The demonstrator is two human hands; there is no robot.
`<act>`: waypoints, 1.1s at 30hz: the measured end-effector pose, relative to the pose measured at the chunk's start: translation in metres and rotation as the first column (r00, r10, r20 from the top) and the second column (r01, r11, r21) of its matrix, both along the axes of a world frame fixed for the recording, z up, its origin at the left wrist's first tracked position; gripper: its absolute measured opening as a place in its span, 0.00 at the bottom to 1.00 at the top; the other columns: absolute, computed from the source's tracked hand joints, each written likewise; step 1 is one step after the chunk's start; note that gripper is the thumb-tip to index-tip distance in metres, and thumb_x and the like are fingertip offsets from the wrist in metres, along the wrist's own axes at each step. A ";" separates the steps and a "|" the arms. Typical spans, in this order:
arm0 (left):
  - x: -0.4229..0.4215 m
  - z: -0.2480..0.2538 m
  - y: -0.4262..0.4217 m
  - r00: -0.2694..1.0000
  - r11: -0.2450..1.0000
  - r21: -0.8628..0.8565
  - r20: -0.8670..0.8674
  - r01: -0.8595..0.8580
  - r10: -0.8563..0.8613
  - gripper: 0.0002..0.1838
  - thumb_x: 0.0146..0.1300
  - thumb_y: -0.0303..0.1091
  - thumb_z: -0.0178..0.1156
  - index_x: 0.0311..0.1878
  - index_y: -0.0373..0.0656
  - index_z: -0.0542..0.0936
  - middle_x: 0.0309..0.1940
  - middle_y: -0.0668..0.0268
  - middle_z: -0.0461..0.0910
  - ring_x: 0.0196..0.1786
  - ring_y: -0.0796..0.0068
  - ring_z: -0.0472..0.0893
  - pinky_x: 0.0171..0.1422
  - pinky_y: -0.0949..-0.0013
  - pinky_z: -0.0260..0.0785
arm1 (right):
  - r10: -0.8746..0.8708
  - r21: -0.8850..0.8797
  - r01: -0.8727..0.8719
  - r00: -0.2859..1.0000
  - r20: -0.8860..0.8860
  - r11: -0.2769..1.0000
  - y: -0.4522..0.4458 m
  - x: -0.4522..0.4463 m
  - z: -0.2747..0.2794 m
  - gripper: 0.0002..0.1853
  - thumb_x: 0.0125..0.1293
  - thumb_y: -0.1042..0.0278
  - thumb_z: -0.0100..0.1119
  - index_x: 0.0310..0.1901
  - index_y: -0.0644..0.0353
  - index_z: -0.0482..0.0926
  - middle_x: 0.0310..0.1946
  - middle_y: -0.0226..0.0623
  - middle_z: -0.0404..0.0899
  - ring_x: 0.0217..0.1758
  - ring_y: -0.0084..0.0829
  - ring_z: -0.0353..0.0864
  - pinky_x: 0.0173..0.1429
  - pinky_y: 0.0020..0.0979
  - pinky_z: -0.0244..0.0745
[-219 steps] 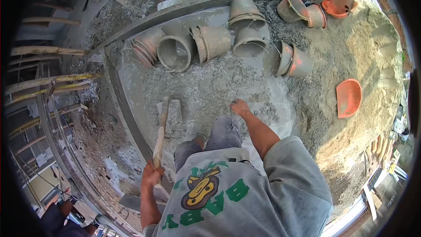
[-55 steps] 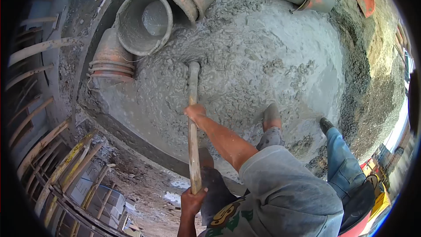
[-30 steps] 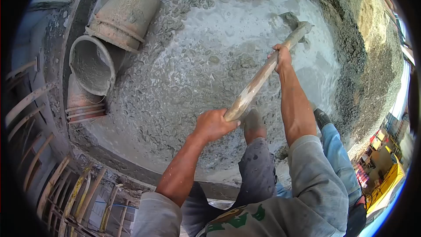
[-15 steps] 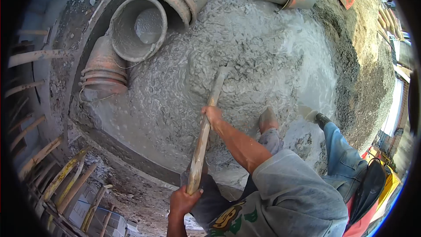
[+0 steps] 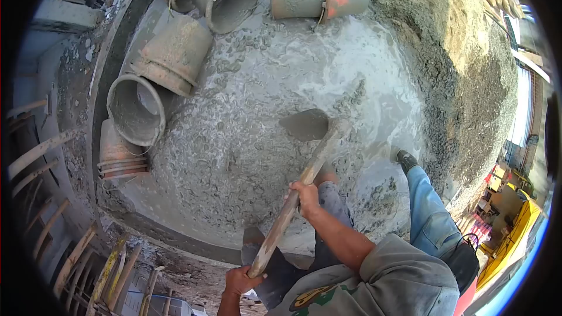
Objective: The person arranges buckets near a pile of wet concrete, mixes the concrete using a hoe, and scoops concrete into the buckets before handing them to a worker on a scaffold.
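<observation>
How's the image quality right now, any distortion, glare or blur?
Head view: strong fisheye, black rounded corners and bowed poles at left; head view: sunlight on the sand, dimmer at left; head view: pale streaks on the mix, glare or liquid, I can't tell; head view: the hoe looks slightly soft at its far end, perhaps from motion.

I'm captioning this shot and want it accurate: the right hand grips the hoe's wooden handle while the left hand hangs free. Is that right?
Not quite: the left hand isn't free. The head view shows it gripping the wooden handle too, near the end away from the blade. The right hand does grip it, as you say.
</observation>
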State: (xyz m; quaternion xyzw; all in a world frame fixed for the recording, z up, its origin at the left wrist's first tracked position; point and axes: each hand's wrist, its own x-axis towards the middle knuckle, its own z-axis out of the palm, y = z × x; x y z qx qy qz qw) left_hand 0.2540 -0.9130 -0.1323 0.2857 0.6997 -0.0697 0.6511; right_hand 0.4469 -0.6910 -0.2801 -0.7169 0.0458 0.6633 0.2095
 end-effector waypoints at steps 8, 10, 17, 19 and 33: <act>0.184 -0.069 0.383 0.854 0.757 0.530 0.516 -0.381 0.069 0.21 0.62 0.44 0.59 0.51 0.37 0.76 0.37 0.58 0.82 0.42 0.69 0.80 0.47 0.67 0.71 | 0.307 0.146 -0.404 0.844 0.440 0.903 0.389 0.256 -0.041 0.12 0.50 0.71 0.60 0.34 0.70 0.72 0.18 0.40 0.70 0.17 0.38 0.75 0.21 0.40 0.73; 0.190 -0.099 0.439 0.899 0.736 0.544 0.386 -0.403 0.206 0.19 0.64 0.41 0.59 0.50 0.36 0.77 0.38 0.60 0.81 0.42 0.72 0.79 0.47 0.70 0.70 | 0.746 -0.236 -0.839 0.263 0.612 0.490 0.458 0.335 -0.087 0.19 0.43 0.68 0.63 0.37 0.72 0.80 0.36 0.51 0.82 0.37 0.44 0.83 0.42 0.40 0.78; 0.099 -0.216 0.536 0.907 0.659 0.687 -0.002 -0.305 0.422 0.14 0.61 0.39 0.59 0.42 0.38 0.80 0.31 0.60 0.83 0.34 0.73 0.81 0.40 0.70 0.71 | 0.287 -0.768 -0.502 -0.863 0.415 -0.399 0.558 0.337 -0.049 0.12 0.56 0.62 0.57 0.40 0.55 0.82 0.39 0.41 0.82 0.46 0.38 0.81 0.48 0.37 0.75; 0.075 -0.244 0.546 0.907 0.674 0.699 -0.086 -0.239 0.411 0.14 0.60 0.39 0.59 0.42 0.38 0.80 0.31 0.58 0.83 0.34 0.71 0.81 0.40 0.69 0.71 | 0.058 -0.851 -0.274 -0.959 0.278 -0.449 0.581 0.310 -0.046 0.12 0.60 0.62 0.53 0.41 0.54 0.82 0.39 0.37 0.81 0.47 0.37 0.78 0.53 0.38 0.68; 0.106 -0.296 0.540 0.868 0.702 0.600 -0.026 -0.384 0.497 0.14 0.60 0.40 0.60 0.41 0.38 0.80 0.31 0.60 0.82 0.34 0.71 0.80 0.41 0.69 0.70 | 0.187 0.008 -0.974 -0.035 0.982 -0.225 0.560 0.123 -0.100 0.44 0.53 0.47 0.63 0.68 0.58 0.55 0.63 0.52 0.58 0.68 0.55 0.54 0.67 0.56 0.54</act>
